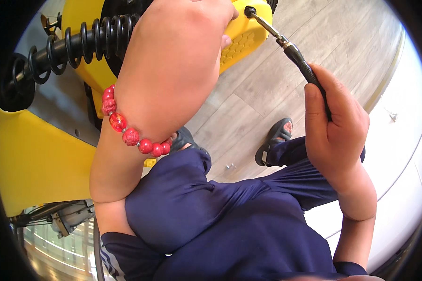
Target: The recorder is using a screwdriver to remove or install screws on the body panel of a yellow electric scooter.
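My right hand (pixel 337 122) grips a screwdriver (pixel 301 61) by its black knurled handle, thumb and fingers closed round it. The steel shaft slants up to the left, its tip at a dark round fitting (pixel 250 10) on a yellow plastic part (pixel 241 44) with a honeycomb pattern. Against that part lies my left hand (pixel 183 47), seen from the back, a red bead bracelet (pixel 131 136) on its wrist. Its fingers look curled, but most are hidden behind the hand, as is whatever they hold.
Left of my left hand runs a black coil-spring shock absorber (pixel 77 47), beside a large yellow panel (pixel 37 159). Metal linkage (pixel 65 218) shows below the panel. Grey plank flooring (pixel 248 93) lies under my sandalled feet. A large white surface (pixel 394 154) curves along the right.
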